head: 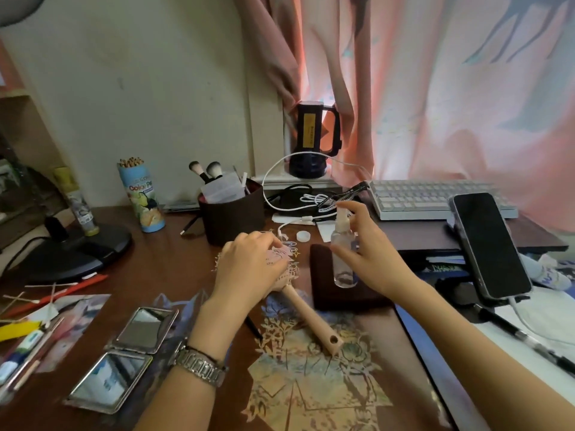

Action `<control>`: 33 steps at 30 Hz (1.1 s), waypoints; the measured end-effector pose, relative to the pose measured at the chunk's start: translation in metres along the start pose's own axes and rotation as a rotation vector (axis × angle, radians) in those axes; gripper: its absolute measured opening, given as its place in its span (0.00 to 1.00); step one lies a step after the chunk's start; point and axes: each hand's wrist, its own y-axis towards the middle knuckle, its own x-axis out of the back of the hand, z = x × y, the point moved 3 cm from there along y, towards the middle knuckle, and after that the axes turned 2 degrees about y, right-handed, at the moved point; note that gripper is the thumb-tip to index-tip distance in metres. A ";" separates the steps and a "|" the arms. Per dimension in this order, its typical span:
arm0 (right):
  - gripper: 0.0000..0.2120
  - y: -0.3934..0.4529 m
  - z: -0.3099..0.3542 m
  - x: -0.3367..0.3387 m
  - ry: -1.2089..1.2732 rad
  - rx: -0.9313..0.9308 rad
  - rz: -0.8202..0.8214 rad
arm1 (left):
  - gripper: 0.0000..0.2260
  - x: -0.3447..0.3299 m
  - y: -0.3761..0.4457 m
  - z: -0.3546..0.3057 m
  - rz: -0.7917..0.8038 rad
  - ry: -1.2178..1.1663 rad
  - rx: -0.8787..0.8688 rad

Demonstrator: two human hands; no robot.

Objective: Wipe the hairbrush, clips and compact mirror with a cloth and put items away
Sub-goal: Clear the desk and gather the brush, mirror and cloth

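A wooden hairbrush (314,318) lies on the brown table, handle pointing toward me and right. Its head is hidden under a pale pink frayed cloth (284,259), which my left hand (249,272) grips and presses down on it. My right hand (370,253) is around a small clear spray bottle (342,244) that stands on a dark brown case (345,293); the index finger is raised above the nozzle. The bottle's white cap (303,236) lies just behind. An open silver compact mirror (124,356) lies at the lower left. I see no clips.
A dark round holder (231,217) with makeup brushes stands behind the hands. A colour-pencil tube (143,197) and a lamp base (77,253) are at the left. A keyboard (435,199), a phone (488,247) on a stand and white cables fill the right. Cotton swabs and pens lie far left.
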 end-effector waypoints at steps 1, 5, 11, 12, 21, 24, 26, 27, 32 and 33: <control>0.27 0.005 -0.002 0.001 -0.018 -0.003 -0.014 | 0.11 -0.004 0.001 0.000 0.000 -0.004 0.014; 0.27 0.025 -0.008 0.000 -0.025 -0.007 -0.036 | 0.11 -0.016 0.003 0.003 0.022 -0.040 0.049; 0.27 0.055 -0.023 -0.007 0.041 -0.015 -0.055 | 0.12 -0.022 0.003 0.006 -0.011 -0.039 0.083; 0.27 0.060 -0.025 -0.008 0.047 -0.018 -0.060 | 0.12 -0.024 0.002 0.006 -0.008 -0.045 0.083; 0.28 0.085 -0.046 -0.020 0.062 -0.047 -0.096 | 0.12 -0.030 0.000 0.016 -0.017 -0.048 0.099; 0.28 0.091 -0.053 -0.026 0.071 -0.050 -0.101 | 0.11 -0.030 0.001 0.018 -0.019 -0.051 0.106; 0.27 0.094 -0.058 -0.031 0.072 -0.047 -0.098 | 0.11 -0.030 0.001 0.020 -0.018 -0.054 0.113; 0.27 0.095 -0.060 -0.034 0.077 -0.052 -0.096 | 0.10 -0.030 0.002 0.021 -0.021 -0.054 0.113; 0.23 0.096 -0.068 -0.045 0.110 -0.054 -0.092 | 0.10 -0.030 0.002 0.023 -0.018 -0.048 0.125; 0.22 0.096 -0.068 -0.046 0.114 -0.050 -0.098 | 0.10 -0.030 0.002 0.024 -0.016 -0.049 0.129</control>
